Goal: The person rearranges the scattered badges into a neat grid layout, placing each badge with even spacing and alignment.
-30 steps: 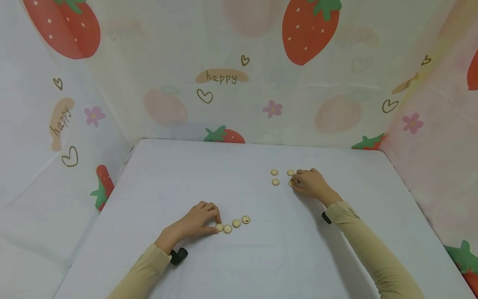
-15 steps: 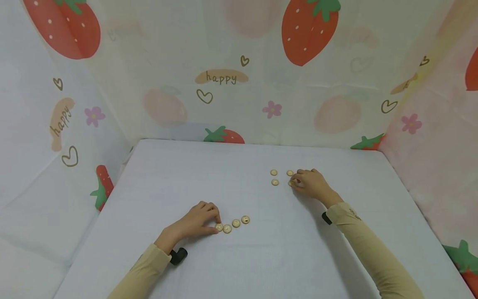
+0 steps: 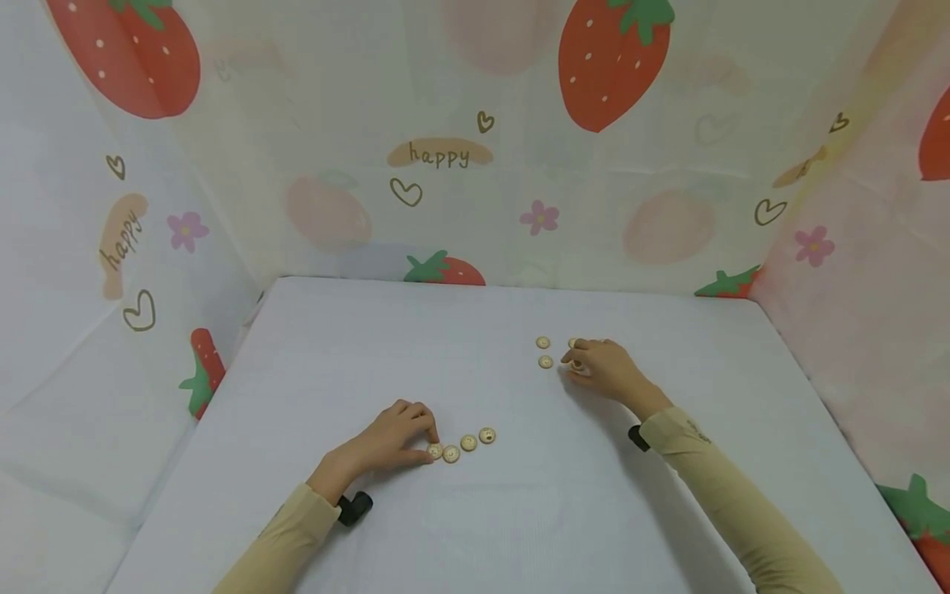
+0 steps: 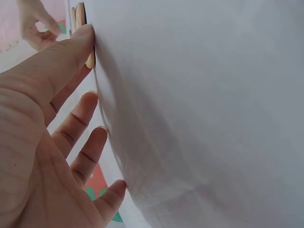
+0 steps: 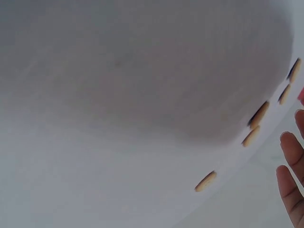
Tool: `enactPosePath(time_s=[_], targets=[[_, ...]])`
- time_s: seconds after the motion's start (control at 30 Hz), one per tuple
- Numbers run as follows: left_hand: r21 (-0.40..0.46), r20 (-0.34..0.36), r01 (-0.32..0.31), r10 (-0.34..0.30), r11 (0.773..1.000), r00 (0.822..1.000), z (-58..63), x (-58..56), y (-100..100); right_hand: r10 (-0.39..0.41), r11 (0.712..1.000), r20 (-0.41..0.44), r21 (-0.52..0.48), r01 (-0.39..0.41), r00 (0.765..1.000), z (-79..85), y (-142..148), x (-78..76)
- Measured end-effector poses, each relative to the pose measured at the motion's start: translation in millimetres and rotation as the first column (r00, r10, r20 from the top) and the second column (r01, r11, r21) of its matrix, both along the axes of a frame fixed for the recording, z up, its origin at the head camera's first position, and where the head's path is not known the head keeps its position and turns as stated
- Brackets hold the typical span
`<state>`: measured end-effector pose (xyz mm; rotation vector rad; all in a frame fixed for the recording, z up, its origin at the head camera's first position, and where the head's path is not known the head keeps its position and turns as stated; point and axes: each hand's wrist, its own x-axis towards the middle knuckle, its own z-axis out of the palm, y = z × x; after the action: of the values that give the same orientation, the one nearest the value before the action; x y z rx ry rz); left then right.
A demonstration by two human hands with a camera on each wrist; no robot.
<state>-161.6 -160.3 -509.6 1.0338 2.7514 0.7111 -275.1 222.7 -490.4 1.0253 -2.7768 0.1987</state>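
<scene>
My left hand (image 3: 389,439) pinches a round pale wooden button (image 3: 435,451) between thumb and forefinger, low on the table. In the left wrist view the edge of that button (image 4: 90,60) shows under the thumb. Beside it, a slanting row continues to the right with a second button (image 3: 451,454), a third button (image 3: 468,443) and a last button (image 3: 486,436). Further back, my right hand (image 3: 609,370) hovers over another group, partly hiding a front button (image 3: 576,364) and a back button (image 3: 574,342). Its fingers (image 5: 289,147) are extended, apart from the buttons in the right wrist view.
Left of the right hand lie a back button (image 3: 543,342) and a front button (image 3: 545,361) of the same group. A white cloth covers the table (image 3: 482,528). Strawberry-printed fabric (image 3: 445,206) stands along its back and sides.
My right hand has loosened from the front button and shifted slightly left, over the group. The left hand and its row of buttons stay put.
</scene>
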Motion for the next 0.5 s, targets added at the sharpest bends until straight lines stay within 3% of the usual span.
enactPosePath(time_s=[0.3,0.5], targets=[[-0.004,0.004,-0.011,0.011,1.0,1.0,-3.8,-0.9,-1,0.077,0.997,-0.028,-0.009,-0.077,0.997,0.6,-15,6.6],[0.0,0.011,-0.009,0.009,1.0,1.0,-2.8,-0.3,-2,0.182,0.983,0.041,0.007,-0.182,0.983,0.6,-27,13.2]])
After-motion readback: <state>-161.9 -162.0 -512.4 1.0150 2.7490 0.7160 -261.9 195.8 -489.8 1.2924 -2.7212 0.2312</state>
